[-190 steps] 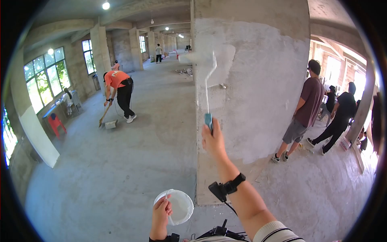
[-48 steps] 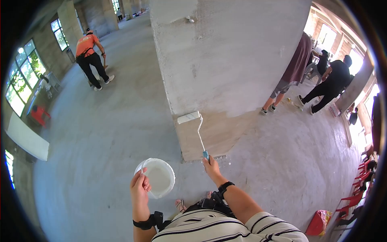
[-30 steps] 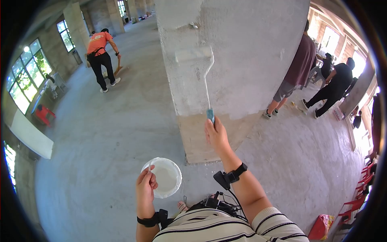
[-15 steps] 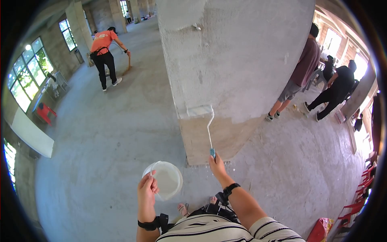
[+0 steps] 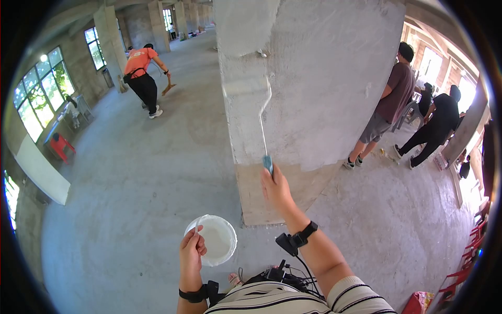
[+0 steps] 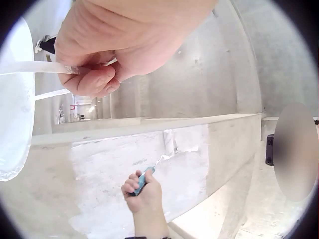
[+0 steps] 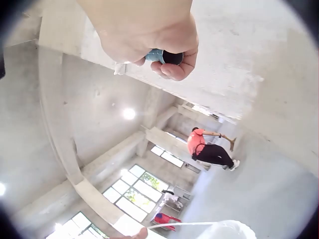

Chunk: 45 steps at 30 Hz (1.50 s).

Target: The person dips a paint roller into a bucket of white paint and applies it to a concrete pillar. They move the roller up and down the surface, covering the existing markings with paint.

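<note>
My right hand (image 5: pixel 278 188) grips the blue handle of a paint roller (image 5: pixel 267 163). The roller's white sleeve, blurred, lies against the left part of a wall face (image 5: pixel 324 94). White paint covers most of that face, with a bare tan band along its foot. My left hand (image 5: pixel 193 248) holds a white bucket (image 5: pixel 218 240) by its thin handle, low and left of the wall's base. Pale paint shows inside the bucket. In the left wrist view, fingers curl round the bucket's handle (image 6: pixel 37 67). The right wrist view shows the roller handle's dark end (image 7: pixel 172 58) inside my fist.
A person in an orange shirt (image 5: pixel 140 60) sweeps the floor at left. People in dark clothes (image 5: pixel 444 118) stand beyond the wall's right edge. Red chairs (image 5: pixel 460 275) line the far right, near a red bag (image 5: pixel 418 302). A red stool (image 5: pixel 61 146) stands under the left windows.
My right hand has run the roller down and up the wall again; it is now higher than half a second ago. The bucket stays in my left hand. The sweeping person has shifted slightly right.
</note>
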Each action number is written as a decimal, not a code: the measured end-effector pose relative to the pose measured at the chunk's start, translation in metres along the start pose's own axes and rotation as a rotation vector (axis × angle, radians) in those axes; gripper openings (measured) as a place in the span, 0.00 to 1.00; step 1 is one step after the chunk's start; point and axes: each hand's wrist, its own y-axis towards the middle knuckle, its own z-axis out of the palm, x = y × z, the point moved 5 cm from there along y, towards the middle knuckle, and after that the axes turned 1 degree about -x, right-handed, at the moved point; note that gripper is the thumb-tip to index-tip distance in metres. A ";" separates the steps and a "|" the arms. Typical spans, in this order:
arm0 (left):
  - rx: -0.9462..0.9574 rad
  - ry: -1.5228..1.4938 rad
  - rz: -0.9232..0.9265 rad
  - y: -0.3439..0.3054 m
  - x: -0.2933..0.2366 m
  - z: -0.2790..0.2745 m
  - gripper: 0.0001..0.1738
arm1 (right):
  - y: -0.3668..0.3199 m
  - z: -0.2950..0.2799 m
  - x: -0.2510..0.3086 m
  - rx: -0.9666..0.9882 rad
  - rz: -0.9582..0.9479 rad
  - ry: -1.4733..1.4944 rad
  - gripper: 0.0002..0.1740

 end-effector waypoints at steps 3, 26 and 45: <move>0.027 -0.013 0.040 0.000 -0.002 0.000 0.14 | 0.020 0.007 0.045 0.000 -0.065 -0.033 0.18; -0.020 0.030 0.014 -0.002 0.002 -0.002 0.13 | -0.048 0.000 -0.127 -0.024 0.187 -0.138 0.18; 0.023 0.021 0.004 -0.003 -0.003 0.001 0.14 | -0.014 0.024 -0.005 -0.015 0.039 -0.054 0.20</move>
